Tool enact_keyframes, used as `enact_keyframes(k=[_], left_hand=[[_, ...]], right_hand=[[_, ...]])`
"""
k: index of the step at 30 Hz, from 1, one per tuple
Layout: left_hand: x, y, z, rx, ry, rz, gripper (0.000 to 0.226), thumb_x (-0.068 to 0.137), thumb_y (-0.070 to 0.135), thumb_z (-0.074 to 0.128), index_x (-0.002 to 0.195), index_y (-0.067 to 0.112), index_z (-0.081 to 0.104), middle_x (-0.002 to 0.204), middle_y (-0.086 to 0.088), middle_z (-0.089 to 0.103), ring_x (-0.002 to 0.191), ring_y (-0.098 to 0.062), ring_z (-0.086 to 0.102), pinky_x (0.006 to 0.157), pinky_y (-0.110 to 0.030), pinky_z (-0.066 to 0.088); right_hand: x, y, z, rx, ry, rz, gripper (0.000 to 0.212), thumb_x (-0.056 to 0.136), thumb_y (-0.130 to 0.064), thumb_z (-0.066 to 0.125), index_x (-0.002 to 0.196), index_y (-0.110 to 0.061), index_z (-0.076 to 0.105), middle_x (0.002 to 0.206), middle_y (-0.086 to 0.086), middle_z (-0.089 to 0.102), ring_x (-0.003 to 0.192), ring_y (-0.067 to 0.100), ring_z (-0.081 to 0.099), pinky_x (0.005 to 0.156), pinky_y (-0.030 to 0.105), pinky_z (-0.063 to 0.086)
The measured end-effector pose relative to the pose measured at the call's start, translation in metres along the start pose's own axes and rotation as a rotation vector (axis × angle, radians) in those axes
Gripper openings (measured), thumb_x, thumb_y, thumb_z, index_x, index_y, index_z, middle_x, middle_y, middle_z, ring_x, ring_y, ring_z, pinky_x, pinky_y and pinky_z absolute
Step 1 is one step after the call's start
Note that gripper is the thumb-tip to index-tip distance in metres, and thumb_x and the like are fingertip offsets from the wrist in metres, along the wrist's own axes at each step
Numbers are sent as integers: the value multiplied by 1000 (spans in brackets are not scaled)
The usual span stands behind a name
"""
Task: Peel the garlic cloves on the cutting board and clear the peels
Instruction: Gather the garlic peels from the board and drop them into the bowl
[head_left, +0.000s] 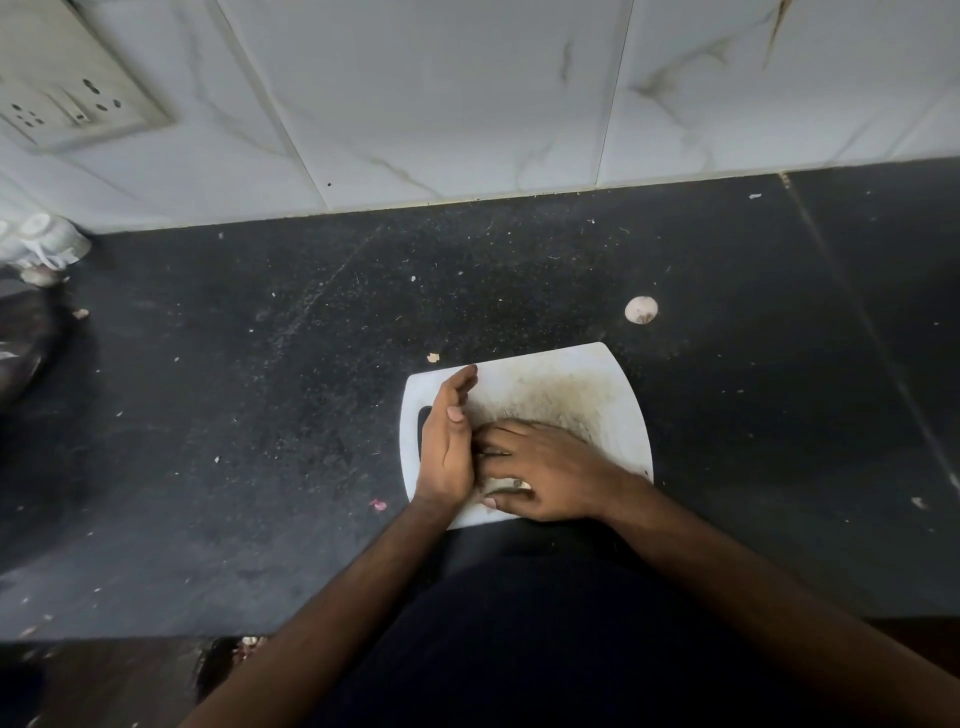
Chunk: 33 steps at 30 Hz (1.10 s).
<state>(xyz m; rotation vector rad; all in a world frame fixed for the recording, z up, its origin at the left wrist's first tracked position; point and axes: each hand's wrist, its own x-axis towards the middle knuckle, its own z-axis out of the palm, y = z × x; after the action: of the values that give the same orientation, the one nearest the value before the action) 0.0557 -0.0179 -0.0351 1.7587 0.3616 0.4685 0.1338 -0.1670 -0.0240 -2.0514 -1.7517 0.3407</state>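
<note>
On the black countertop (260, 415) sits the white cutting board (613, 395). The left hand (449, 441) stands edge-on, fingers straight, as a wall; the right hand (540, 467) lies flat, apparently sweeping peels toward it. Next comes scooping them off. Cloves and peels stay hidden beneath the palms, except a pale scrap (522, 486).

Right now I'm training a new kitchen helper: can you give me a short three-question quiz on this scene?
1. True or false: both hands are on the cutting board.
2. Which hand stands on edge, fingers straight: (a) left hand (b) right hand?
3. What round pale thing lies on the black counter beyond the board?

Key: 1 true; 2 a; 3 a garlic piece, apart from the board.
</note>
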Motion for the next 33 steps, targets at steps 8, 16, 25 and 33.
enact_keyframes(k=[8, 16, 25, 33], left_hand=[[-2, 1, -2, 108, -75, 52, 90, 100, 73, 19, 143, 1, 49, 142, -6, 59, 136, -16, 54, 115, -39, 42], [-7, 9, 0, 198, -208, 116, 91, 99, 74, 19, 150, 3, 42, 146, -4, 55, 136, -12, 52, 114, -39, 42], [-9, 12, -1, 63, -199, 137, 93, 96, 77, 27, 153, 4, 31, 129, -10, 65, 114, -23, 68, 95, -46, 57], [-6, 11, 0, 166, -87, 108, 93, 97, 77, 21, 148, 1, 40, 143, -6, 54, 135, -20, 52, 111, -40, 43]], right_hand=[[-16, 18, -11, -44, 220, 187, 16, 97, -29, 62, 105, -18, 71, 108, -4, 60, 98, 16, 56, 84, 33, 48], [-52, 13, -8, 98, 252, 394, 47, 105, -35, 43, 148, -16, 51, 156, 2, 42, 145, 17, 38, 118, 34, 34], [-17, -3, 14, 24, 326, 553, 74, 97, -56, 44, 156, -12, 32, 166, 11, 21, 151, 27, 27, 120, 43, 31], [-9, 2, -1, 231, 578, 545, 42, 100, -43, 56, 128, -12, 53, 141, 2, 43, 125, 14, 51, 96, 35, 54]])
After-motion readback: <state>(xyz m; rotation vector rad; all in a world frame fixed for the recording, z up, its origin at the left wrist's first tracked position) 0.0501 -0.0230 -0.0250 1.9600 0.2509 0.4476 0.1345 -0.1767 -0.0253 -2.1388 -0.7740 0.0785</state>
